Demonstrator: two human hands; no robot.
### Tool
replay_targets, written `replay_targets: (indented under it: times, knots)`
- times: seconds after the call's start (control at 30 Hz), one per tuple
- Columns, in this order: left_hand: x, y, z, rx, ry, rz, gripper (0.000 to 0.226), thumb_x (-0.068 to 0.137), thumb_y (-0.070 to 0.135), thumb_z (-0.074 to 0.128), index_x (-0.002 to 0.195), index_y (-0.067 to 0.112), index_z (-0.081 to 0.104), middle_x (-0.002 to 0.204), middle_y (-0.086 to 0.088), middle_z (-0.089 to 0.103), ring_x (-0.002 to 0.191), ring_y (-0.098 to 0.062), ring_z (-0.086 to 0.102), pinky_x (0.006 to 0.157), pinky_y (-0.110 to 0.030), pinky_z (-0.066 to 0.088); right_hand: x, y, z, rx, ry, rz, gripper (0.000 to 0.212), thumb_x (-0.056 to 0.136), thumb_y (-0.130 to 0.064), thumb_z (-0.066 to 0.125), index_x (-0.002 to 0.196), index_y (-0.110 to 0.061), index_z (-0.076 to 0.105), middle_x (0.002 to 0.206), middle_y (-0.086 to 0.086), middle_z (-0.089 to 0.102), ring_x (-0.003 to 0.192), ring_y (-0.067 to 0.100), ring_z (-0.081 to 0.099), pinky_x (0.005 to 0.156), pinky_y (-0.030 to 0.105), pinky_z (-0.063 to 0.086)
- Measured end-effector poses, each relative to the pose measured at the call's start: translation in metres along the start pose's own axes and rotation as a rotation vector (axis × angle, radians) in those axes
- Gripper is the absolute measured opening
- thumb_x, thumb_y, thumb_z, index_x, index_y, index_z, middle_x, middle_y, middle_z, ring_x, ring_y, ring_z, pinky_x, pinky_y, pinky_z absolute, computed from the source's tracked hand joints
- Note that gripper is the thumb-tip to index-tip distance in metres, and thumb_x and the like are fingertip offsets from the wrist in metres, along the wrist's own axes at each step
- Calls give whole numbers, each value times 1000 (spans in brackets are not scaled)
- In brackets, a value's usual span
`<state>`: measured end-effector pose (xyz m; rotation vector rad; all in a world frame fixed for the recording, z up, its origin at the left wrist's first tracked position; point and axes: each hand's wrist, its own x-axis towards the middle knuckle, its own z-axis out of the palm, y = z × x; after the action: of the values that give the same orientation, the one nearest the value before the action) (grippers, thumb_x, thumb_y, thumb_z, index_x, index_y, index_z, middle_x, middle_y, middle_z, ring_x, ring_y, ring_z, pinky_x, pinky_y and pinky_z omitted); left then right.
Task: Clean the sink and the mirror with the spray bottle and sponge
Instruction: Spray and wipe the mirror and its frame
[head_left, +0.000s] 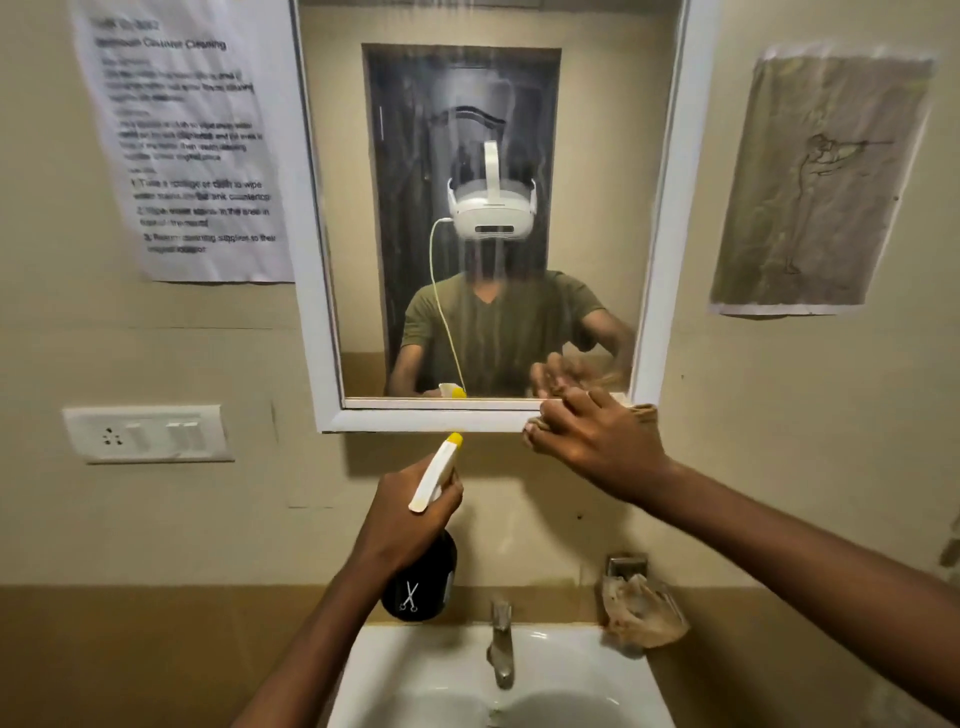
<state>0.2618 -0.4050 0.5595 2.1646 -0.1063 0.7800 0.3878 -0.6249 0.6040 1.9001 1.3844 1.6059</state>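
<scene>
A white-framed mirror (670, 208) hangs on the wall, its glass streaked with wet runs. My left hand (410, 514) grips a black spray bottle (422, 582) with a white trigger head and yellow nozzle, held upright just below the mirror's bottom edge. My right hand (592, 441) presses a tan cloth-like sponge (641, 413) against the mirror's lower right corner; most of the sponge is hidden under the fingers. Below stands the white sink (415, 670) with a metal tap (501, 644).
A crumpled tan cloth (641, 610) sits on a wall holder to the right of the tap. A printed instruction sheet (187, 145) hangs left of the mirror above a socket plate (148, 434). A drawing on paper (821, 182) hangs at the right.
</scene>
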Motion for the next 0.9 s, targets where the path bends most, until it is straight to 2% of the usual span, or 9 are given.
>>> replay_targets:
  times: [0.13, 0.23, 0.4, 0.57, 0.63, 0.77, 0.9]
  knots:
    - [-7, -10, -12, 19, 102, -45, 23, 74, 29, 50, 69, 8, 57, 62, -12, 62, 61, -29, 58, 62, -44, 47, 47, -30, 12, 70, 55, -11, 19, 99, -14, 47, 98, -13, 66, 93, 13, 63, 85, 36, 61, 69, 47, 50]
    - [-10, -18, -21, 34, 54, -45, 23, 73, 32, 48, 70, 11, 56, 63, -10, 60, 61, -27, 55, 64, -42, 46, 93, -58, 22, 94, 127, -50, 19, 97, -14, 49, 95, -16, 67, 93, 10, 64, 78, 29, 58, 62, 40, 46]
    - [-10, -26, -30, 49, 51, -71, 22, 74, 29, 49, 74, 8, 57, 66, -11, 60, 62, -26, 53, 64, -40, 45, 70, -38, 21, 110, 196, -133, 17, 98, -17, 52, 99, -16, 68, 94, 9, 66, 83, 28, 61, 66, 41, 49]
    - [-1, -27, -30, 32, 105, -112, 27, 74, 30, 50, 70, 4, 57, 65, -15, 64, 63, -32, 60, 63, -47, 48, 40, -7, 15, 63, 148, -247, 14, 96, -12, 56, 103, -16, 67, 94, 9, 65, 80, 29, 62, 64, 40, 48]
    - [3, -25, -32, 42, 106, -101, 27, 75, 30, 51, 71, 5, 58, 66, -14, 65, 63, -30, 60, 64, -45, 48, 53, -15, 17, 67, 164, -240, 11, 94, -13, 57, 100, -17, 66, 91, 8, 64, 76, 29, 61, 63, 40, 46]
    - [3, -24, -34, 67, 99, -56, 16, 77, 26, 52, 75, 12, 58, 65, -6, 61, 61, -21, 54, 60, -29, 42, 97, -51, 27, 91, 187, -199, 14, 95, -13, 52, 94, -17, 66, 89, 8, 63, 76, 28, 58, 61, 39, 41]
    - [0, -34, -38, 71, 124, -114, 24, 74, 31, 49, 73, 10, 59, 66, -10, 64, 64, -27, 59, 62, -37, 46, 108, -59, 28, 101, 173, -213, 14, 95, -11, 52, 91, -16, 65, 88, 9, 63, 75, 28, 58, 60, 40, 42]
